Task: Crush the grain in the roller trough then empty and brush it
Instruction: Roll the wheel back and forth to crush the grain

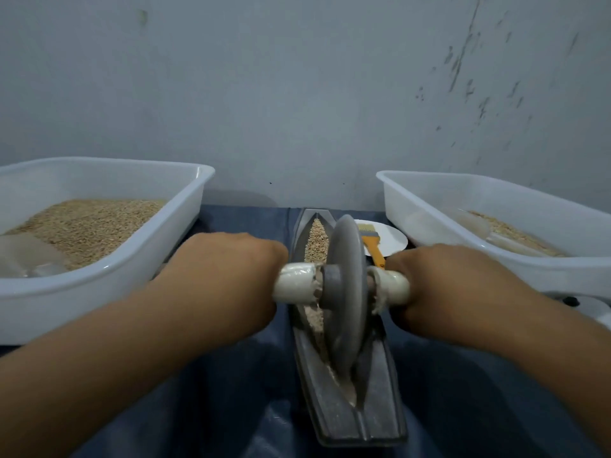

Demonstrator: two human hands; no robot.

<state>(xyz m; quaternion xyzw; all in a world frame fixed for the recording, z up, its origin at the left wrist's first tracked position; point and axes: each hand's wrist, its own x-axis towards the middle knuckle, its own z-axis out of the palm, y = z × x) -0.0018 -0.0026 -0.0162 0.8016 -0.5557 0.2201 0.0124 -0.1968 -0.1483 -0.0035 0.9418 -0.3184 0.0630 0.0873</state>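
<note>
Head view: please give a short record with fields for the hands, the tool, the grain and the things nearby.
left hand: grips left handle
right hand: grips right handle
wheel: upright in the trough
grain: in trough, beyond wheel
brush: on plate, right of trough
left tub: much grain
right tub: less grain

Blue cloth [231, 375] bears trough [344, 418], two tubs [178, 206] [429, 206], plate [393, 239]

Single head view, wide-angle, looking forward and down, close over the trough [347, 375] at frame centre; wall [297, 77] fills upper half.
</note>
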